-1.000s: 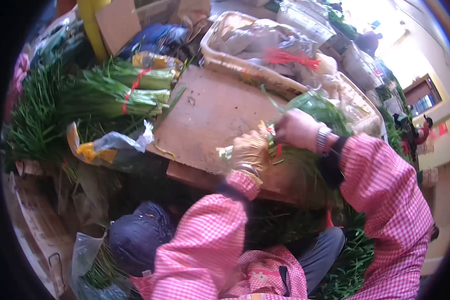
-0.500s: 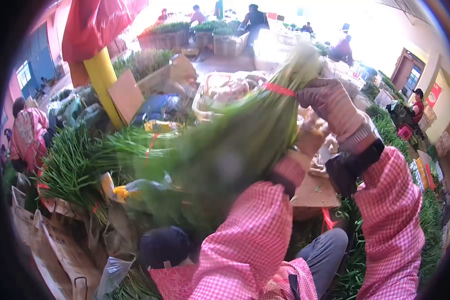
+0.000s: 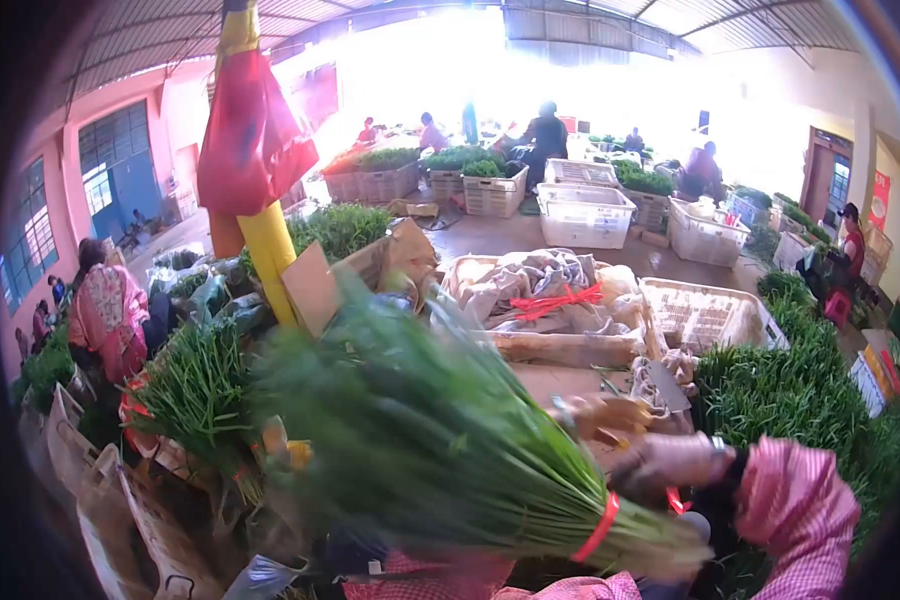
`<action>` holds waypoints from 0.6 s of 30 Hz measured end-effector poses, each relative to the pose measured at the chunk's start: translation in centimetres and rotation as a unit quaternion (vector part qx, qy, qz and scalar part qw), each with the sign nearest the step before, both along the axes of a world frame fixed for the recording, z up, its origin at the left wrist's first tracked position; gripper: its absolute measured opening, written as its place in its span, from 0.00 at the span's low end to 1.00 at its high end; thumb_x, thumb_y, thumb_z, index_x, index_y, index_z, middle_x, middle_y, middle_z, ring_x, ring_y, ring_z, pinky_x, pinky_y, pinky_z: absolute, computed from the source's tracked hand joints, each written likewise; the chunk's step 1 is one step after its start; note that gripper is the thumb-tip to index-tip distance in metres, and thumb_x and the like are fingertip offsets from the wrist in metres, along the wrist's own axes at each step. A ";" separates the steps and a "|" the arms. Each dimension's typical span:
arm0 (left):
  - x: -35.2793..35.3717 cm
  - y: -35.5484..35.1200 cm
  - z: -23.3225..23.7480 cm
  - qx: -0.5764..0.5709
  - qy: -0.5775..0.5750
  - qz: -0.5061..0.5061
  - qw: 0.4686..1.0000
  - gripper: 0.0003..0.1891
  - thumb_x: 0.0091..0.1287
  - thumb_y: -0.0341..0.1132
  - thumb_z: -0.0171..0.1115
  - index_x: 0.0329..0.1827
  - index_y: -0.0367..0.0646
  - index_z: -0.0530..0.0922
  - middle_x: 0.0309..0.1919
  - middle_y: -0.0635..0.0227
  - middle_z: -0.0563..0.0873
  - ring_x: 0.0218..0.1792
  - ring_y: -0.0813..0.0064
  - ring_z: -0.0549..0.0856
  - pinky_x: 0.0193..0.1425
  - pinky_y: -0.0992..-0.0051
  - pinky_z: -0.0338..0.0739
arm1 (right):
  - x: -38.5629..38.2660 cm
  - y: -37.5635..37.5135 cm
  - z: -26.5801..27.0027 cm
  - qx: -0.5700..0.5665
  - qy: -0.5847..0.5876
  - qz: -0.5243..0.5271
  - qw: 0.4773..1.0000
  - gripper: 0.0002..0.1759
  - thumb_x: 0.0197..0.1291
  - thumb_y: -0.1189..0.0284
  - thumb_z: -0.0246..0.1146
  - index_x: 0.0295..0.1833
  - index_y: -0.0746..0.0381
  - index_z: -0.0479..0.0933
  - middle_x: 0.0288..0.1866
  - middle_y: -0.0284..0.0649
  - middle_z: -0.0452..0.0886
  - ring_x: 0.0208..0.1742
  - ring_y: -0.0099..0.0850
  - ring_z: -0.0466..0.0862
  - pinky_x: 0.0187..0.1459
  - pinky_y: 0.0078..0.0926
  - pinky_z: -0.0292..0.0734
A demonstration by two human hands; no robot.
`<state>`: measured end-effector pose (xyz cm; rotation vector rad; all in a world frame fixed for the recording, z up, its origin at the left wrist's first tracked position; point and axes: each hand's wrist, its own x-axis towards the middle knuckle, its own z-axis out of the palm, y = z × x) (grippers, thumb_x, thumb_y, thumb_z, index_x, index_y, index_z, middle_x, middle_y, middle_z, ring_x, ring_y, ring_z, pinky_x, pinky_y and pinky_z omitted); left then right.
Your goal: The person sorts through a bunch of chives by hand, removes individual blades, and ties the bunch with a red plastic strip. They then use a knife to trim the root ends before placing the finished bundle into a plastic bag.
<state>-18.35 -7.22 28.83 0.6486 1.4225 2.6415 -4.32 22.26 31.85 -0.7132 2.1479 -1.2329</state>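
A large bunch of long green leafy stalks [image 3: 510, 460] lies slantwise in front of me, its leaves blurred at the left. A red tie [image 3: 600, 527] circles it near the pale cut ends at the lower right. My left hand [image 3: 610, 416] shows just beyond the stalks, fingers stretched to the right, while the bunch hides that forearm. Close by, my right hand [image 3: 665, 464] hovers over the stalks, dark at the fingers and smeared by motion. Whether it touches the bunch cannot be made out. A pink checked sleeve covers the right arm.
A crate with sacking [image 3: 555, 275] and red ties [image 3: 558, 302] stands ahead, beside a white crate [image 3: 710, 310]. Heaped greens [image 3: 780, 390] lie at right, more greens [image 3: 195, 390] at left. A yellow post [image 3: 268, 250] rises at left. Several people work farther off.
The bunch has come down from upright, its tied end swinging to the lower right. Both hands have lowered, and the right hand has left the tied end. My view has tilted up.
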 end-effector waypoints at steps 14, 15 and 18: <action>-3.1 -7.5 1.0 0.199 -0.064 -0.168 0.963 0.51 0.57 0.71 0.39 0.63 0.25 0.59 0.59 0.41 0.69 0.61 0.53 0.70 0.66 0.56 0.61 | -17.5 -7.0 21.8 0.460 0.703 -0.174 0.514 0.07 0.51 0.68 0.60 0.35 0.54 0.82 0.33 0.34 0.83 0.34 0.34 0.83 0.37 0.32 0.79; -3.2 -7.1 0.2 0.237 -0.077 -0.260 0.933 0.52 0.57 0.72 0.38 0.64 0.24 0.58 0.59 0.40 0.68 0.61 0.53 0.70 0.67 0.56 0.61 | -18.1 -6.1 21.9 0.454 0.791 -0.086 0.401 0.08 0.50 0.70 0.61 0.36 0.56 0.83 0.34 0.36 0.83 0.34 0.35 0.84 0.36 0.34 0.80; -2.8 -3.4 -2.3 0.304 -0.099 -0.576 0.752 0.55 0.57 0.74 0.37 0.65 0.23 0.57 0.61 0.39 0.67 0.63 0.52 0.69 0.68 0.56 0.60 | -17.1 -6.8 20.9 0.306 0.827 -0.018 0.472 0.11 0.48 0.77 0.57 0.36 0.56 0.82 0.34 0.34 0.82 0.43 0.34 0.81 0.45 0.27 0.78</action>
